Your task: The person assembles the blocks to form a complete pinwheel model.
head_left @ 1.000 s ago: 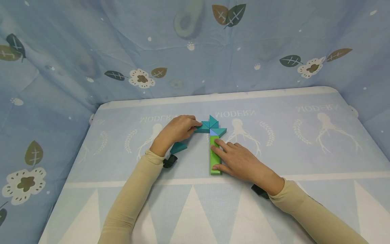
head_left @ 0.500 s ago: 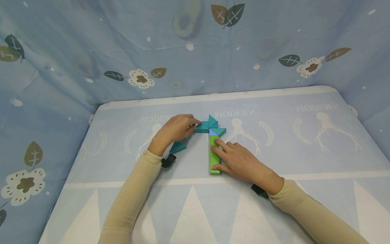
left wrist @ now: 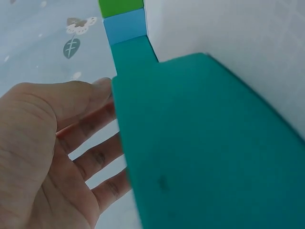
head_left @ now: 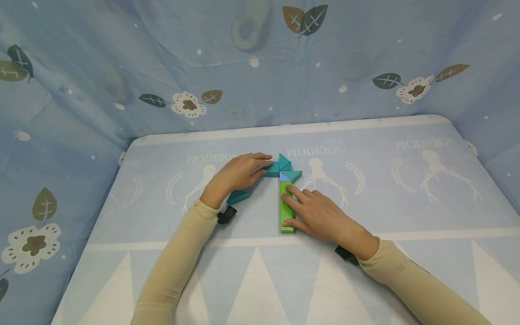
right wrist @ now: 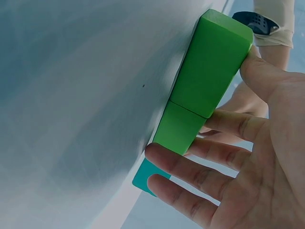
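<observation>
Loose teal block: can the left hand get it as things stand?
Probably yes: the loose teal block lies near the left hand, nothing visible between; the hand would need to draw back.

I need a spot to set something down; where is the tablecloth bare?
Bare tablecloth lies right of the right hand and left of the left hand. A smaller patch separates the loose teal block from the green blocks. It's crowded around the clustered teal triangles.

Draped indoor nook (head_left: pixel 97 149), floral bkdrop (head_left: pixel 260 81), printed tblcloth (head_left: pixel 252 225)
</observation>
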`<state>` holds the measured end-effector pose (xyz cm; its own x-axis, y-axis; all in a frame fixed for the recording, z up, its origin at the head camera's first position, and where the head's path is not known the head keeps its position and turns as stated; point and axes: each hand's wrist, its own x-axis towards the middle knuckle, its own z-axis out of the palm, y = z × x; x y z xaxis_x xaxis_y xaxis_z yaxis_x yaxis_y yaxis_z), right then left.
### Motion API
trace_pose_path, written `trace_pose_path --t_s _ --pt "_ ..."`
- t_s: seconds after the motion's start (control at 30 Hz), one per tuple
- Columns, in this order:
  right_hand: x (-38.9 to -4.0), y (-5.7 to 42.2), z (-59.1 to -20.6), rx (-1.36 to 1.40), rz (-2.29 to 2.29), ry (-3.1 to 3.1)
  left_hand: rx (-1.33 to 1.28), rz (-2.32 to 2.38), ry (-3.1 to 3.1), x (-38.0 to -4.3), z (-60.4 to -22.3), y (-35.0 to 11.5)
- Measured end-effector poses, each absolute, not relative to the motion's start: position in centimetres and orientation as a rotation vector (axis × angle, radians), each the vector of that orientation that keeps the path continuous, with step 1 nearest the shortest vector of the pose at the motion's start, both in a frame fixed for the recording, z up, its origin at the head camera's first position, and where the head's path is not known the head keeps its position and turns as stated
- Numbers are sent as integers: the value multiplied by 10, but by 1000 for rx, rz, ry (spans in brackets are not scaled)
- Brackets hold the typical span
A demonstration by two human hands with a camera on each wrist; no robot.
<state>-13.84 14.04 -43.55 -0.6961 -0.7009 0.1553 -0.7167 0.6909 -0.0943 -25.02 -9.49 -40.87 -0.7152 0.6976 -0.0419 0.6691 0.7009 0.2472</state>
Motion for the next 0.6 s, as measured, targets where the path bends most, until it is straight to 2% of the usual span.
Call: trace_pose_path --t_s 0.6 --pt "-139 140 -434 1175 233 -2793 1121 322 2766 -248 -410 -93"
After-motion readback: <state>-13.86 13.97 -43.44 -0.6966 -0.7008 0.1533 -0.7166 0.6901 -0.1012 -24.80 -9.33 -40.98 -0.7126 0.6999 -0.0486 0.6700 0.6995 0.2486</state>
